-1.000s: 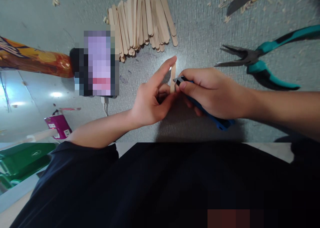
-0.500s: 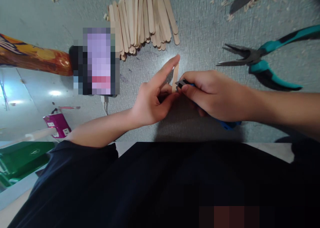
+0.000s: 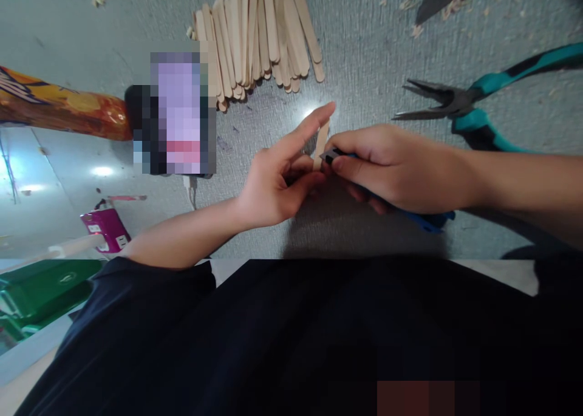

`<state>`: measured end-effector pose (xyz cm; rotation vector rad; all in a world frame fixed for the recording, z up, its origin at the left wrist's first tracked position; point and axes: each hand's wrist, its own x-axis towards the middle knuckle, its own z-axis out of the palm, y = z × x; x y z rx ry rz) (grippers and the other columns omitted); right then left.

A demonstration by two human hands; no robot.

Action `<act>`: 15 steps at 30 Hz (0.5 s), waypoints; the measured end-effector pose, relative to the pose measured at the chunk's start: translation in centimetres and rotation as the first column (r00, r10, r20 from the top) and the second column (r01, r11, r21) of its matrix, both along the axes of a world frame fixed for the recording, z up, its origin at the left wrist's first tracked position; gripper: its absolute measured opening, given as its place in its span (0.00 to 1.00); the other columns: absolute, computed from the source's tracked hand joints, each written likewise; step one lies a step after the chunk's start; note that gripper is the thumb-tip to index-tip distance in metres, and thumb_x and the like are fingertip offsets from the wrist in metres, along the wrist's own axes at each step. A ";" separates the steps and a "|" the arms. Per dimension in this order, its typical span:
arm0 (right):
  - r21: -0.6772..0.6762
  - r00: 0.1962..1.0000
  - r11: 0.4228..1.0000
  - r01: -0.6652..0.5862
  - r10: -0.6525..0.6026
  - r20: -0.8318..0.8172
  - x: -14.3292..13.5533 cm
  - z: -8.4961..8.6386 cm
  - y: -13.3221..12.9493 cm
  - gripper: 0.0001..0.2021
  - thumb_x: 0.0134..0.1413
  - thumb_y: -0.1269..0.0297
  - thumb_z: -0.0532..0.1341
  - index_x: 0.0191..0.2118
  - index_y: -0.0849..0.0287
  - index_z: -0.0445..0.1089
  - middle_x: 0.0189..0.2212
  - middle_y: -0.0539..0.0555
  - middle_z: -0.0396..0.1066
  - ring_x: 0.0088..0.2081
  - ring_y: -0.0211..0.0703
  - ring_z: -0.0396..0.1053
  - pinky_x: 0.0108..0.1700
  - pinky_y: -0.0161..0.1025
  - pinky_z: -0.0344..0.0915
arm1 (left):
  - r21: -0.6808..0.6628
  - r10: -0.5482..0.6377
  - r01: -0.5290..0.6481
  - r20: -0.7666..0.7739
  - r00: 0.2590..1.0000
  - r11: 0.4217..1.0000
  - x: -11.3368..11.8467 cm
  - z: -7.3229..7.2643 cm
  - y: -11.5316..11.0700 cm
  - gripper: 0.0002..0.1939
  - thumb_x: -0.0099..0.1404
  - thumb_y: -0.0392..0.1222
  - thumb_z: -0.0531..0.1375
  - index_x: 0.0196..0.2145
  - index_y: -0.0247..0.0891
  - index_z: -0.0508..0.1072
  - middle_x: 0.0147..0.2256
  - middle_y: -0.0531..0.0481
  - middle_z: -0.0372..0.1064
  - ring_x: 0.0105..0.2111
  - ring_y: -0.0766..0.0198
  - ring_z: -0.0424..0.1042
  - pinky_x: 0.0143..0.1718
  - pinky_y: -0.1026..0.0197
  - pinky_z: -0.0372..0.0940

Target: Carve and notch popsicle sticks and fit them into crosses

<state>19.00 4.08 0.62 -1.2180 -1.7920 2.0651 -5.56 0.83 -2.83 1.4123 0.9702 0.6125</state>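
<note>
My left hand [image 3: 277, 185] pinches a wooden craft stick [image 3: 323, 136] between thumb and bent fingers, its index finger stretched out alongside the stick. My right hand [image 3: 382, 167] is wrapped round a blue utility knife [image 3: 430, 220], whose handle end sticks out below the palm. The knife's dark pointed tip lies against the right edge of the stick, close to my left thumb. Part of the stick's lower end is hidden by my fingers. Beyond my hands lies a pile of craft sticks [image 3: 255, 39].
Teal-handled needle-nose pliers [image 3: 460, 103] lie with jaws spread at the right. A dark flat blade [image 3: 446, 0] rests among wood shavings [image 3: 473, 0]. To the left are a blurred-out phone [image 3: 180, 106], an orange-brown bottle [image 3: 68, 106], a purple power socket [image 3: 105, 229] and a green bin [image 3: 45, 288].
My right hand has tilted slightly, and more of the knife's blue handle shows to the right. My left index fingertip has shifted a little to the right, and the stick leans more.
</note>
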 end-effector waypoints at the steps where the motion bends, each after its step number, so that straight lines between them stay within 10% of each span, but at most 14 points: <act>1: -0.009 0.999 1.000 0.005 -0.006 -0.044 0.1 -0.2 0.0 0.18 0.81 0.65 0.64 0.33 0.52 0.64 0.20 0.44 0.71 0.15 0.35 0.65 0.19 0.39 0.55 | 0.001 -0.014 0.014 0.022 1.000 1.000 0.0 -0.1 0.1 0.45 0.78 0.46 0.70 0.85 0.46 0.59 0.29 0.59 0.77 0.25 0.68 0.77 0.31 0.64 0.79; 15: -0.052 0.985 0.992 0.111 -0.117 -0.124 0.2 0.0 -0.2 0.16 0.82 0.62 0.66 0.35 0.53 0.69 0.21 0.44 0.71 0.16 0.34 0.67 0.18 0.36 0.57 | -0.083 0.091 -0.096 -0.062 0.994 0.992 0.4 1.0 0.1 0.48 0.77 0.50 0.71 0.86 0.46 0.58 0.26 0.58 0.76 0.26 0.64 0.78 0.27 0.63 0.74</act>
